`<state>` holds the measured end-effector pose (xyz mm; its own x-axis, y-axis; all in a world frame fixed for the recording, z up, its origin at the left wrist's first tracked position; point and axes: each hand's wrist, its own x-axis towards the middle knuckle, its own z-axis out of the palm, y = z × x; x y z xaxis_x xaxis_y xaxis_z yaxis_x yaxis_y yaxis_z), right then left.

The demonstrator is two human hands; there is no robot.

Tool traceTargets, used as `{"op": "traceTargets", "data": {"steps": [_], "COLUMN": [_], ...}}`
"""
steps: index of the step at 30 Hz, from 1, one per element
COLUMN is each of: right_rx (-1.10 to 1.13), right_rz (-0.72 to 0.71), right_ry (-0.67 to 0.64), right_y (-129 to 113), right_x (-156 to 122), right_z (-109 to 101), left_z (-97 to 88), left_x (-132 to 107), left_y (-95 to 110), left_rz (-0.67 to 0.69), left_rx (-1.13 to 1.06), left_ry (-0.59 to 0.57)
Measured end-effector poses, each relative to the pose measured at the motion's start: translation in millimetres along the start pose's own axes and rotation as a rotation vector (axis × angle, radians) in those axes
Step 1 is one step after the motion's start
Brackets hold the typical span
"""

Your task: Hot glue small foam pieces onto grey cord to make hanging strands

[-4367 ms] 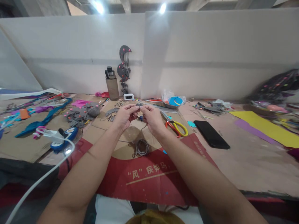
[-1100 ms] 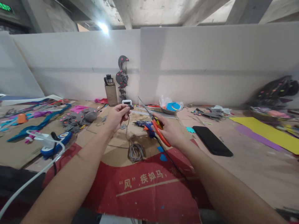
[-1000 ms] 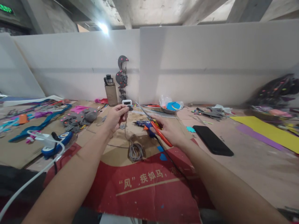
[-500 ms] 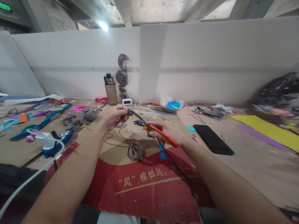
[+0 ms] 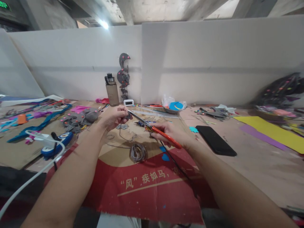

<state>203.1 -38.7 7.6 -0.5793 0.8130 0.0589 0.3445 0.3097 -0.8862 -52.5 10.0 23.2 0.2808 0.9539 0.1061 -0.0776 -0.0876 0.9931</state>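
My right hand (image 5: 163, 133) is closed round the handles of orange-handled scissors (image 5: 167, 137). Their metal blades point up and left, with the tips at the fingers of my left hand (image 5: 116, 117). That hand pinches a small dark grey piece (image 5: 129, 116), its details too small to make out. From below the left fingers a thin grey cord (image 5: 120, 131) hangs down to the table, where a coiled bundle of grey cord (image 5: 138, 153) lies on a red and tan cardboard sheet (image 5: 142, 196).
A black phone (image 5: 215, 141) lies right of my right hand. Behind stand a bottle (image 5: 112, 93) and a small white clock (image 5: 128, 102). Grey felt pieces (image 5: 79, 120) and a blue power strip (image 5: 57, 145) with a white cable are at left. Yellow paper (image 5: 270, 131) lies far right.
The scissor tips and the left fingers stay together at the small grey piece, with only slight shifts. The whole view has moved a little.
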Motion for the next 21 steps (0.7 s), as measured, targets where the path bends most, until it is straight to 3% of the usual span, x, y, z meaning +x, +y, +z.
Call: {"op": "traceTargets", "data": {"steps": [13, 21], "right_rx": [-0.229, -0.129], "right_rz": [-0.072, -0.040], "right_ry": [0.159, 0.097], "right_y": [8.7, 11.1], "right_x": [5.2, 4.1], "right_z": [0.4, 2.7], "left_z": [-1.7, 2.0], "left_x": [1.8, -0.4], "left_y": [1.7, 5.5], "left_rz": [0.091, 0.036], "left_rx": [-0.047, -0.014], "left_ry": [0.075, 0.090]}}
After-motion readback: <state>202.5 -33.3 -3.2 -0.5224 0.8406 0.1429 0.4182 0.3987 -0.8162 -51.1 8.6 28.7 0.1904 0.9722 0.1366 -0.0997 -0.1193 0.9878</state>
